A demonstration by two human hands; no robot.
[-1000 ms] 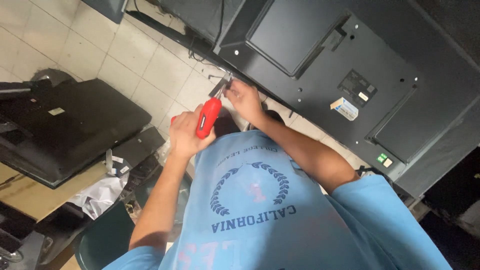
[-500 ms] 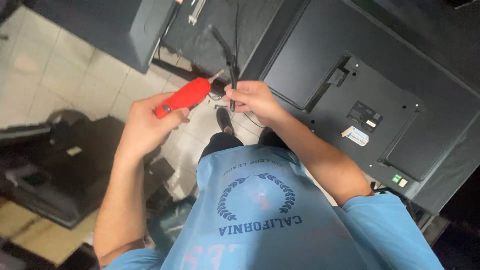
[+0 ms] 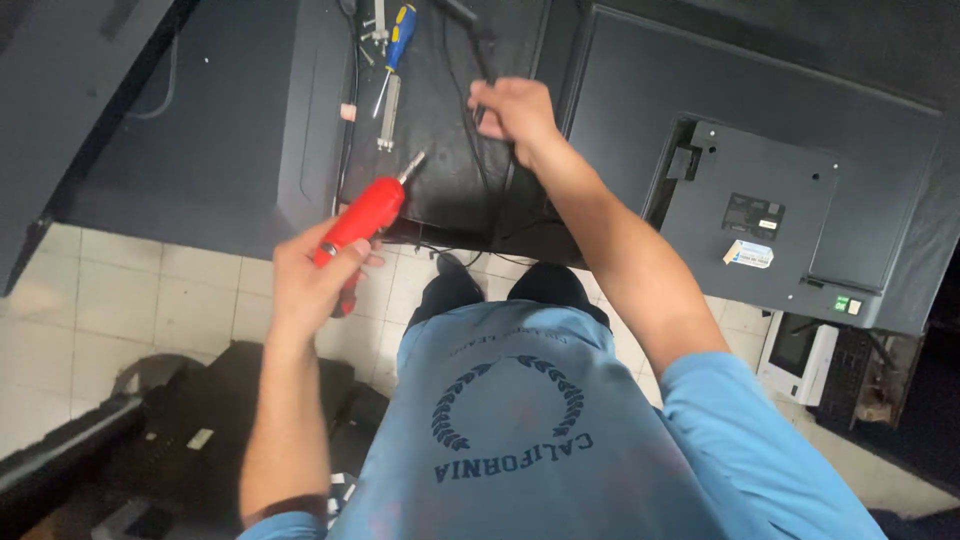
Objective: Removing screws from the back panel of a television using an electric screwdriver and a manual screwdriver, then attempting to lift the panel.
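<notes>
My left hand (image 3: pixel 318 282) grips a red electric screwdriver (image 3: pixel 362 219), its metal bit pointing up toward the black workbench (image 3: pixel 240 130). My right hand (image 3: pixel 512 108) reaches forward over the bench and is closed around a thin black cable (image 3: pixel 478 40) that runs away from me. A large flat television (image 3: pixel 770 190) lies back side up on the bench to the right, its dark rear panel close beside my right forearm.
A blue-and-yellow hand screwdriver (image 3: pixel 396 45) and a metal tool (image 3: pixel 387 115) lie on the bench ahead. White floor tiles (image 3: pixel 130 290) show below the bench. Dark equipment (image 3: pixel 190 420) sits on the floor at left, a white device (image 3: pixel 800 355) at right.
The view has tipped forward over the bench. My left hand with the red screwdriver dropped lower and left; my right hand reached further onto the bench along the black cable.
</notes>
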